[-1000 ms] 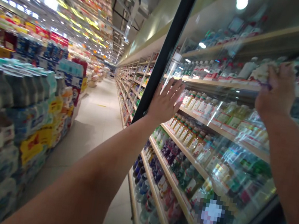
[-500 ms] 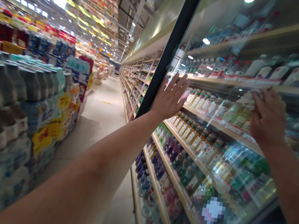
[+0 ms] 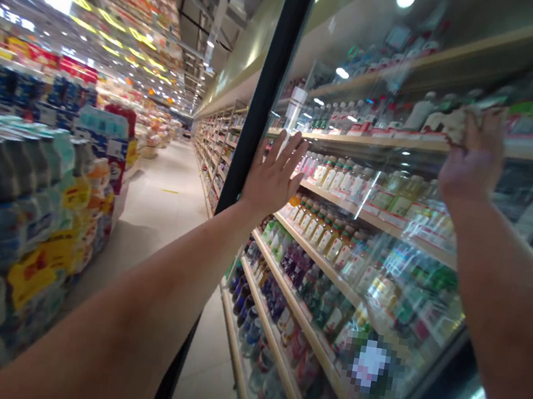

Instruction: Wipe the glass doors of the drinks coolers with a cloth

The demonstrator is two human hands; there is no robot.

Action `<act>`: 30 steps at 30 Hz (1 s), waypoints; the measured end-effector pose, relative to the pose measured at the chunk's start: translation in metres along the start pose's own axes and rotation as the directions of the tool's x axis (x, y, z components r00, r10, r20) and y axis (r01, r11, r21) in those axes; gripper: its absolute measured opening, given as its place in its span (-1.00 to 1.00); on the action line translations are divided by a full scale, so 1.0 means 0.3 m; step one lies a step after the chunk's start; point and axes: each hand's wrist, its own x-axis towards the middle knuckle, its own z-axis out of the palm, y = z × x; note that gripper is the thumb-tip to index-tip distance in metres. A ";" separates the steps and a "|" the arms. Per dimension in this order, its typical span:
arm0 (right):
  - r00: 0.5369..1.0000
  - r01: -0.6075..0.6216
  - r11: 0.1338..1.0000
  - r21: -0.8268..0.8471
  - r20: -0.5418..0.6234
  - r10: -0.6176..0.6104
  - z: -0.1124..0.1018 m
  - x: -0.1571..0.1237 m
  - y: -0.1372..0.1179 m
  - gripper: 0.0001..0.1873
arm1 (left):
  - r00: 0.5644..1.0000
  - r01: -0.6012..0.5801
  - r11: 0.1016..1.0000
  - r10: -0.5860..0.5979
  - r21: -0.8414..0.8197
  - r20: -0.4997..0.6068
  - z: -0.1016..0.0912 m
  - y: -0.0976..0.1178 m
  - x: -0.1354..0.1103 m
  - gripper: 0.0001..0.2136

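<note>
A supermarket is showing here: a long aisle [image 3: 164,203] is running between stacked packs of bottled water [image 3: 8,199] and a glass-doored cooler [image 3: 373,196] holding shelves of price-tagged drinks [image 3: 322,228].

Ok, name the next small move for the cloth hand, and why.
Probably draw the cloth down the glass door: the right hand presses it high up, most glass lies below, and the left hand braces flat by the black frame.

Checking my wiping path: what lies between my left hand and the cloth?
Between left hand and cloth: bare door glass, bottles behind; head view.
</note>
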 end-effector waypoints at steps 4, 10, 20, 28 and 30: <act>1.000 0.002 0.999 0.047 -0.006 -0.002 -0.018 -0.167 -0.031 -0.35 | 1.000 0.003 0.999 -0.004 -0.046 -0.025 0.005 0.000 0.000 -0.45; 0.992 0.123 0.992 0.031 0.026 -0.124 -0.060 -0.305 0.012 -0.34 | 1.000 0.000 1.000 -0.001 -0.028 -0.019 0.012 -0.002 0.001 -0.45; 0.999 -0.049 0.999 0.011 0.020 0.049 -0.056 0.023 0.255 -0.28 | 0.999 0.038 0.999 -0.038 0.012 0.022 0.000 0.004 0.001 -0.44; 0.994 -0.102 0.994 0.045 -0.039 0.104 -0.027 -0.030 0.280 -0.26 | 1.000 0.024 1.000 -0.024 -0.007 -0.001 0.010 0.000 -0.002 -0.45; 0.989 -0.134 0.990 0.033 -0.062 0.136 -0.027 -0.101 0.274 -0.25 | 1.000 0.029 0.999 -0.029 -0.019 0.002 0.011 0.001 -0.001 -0.44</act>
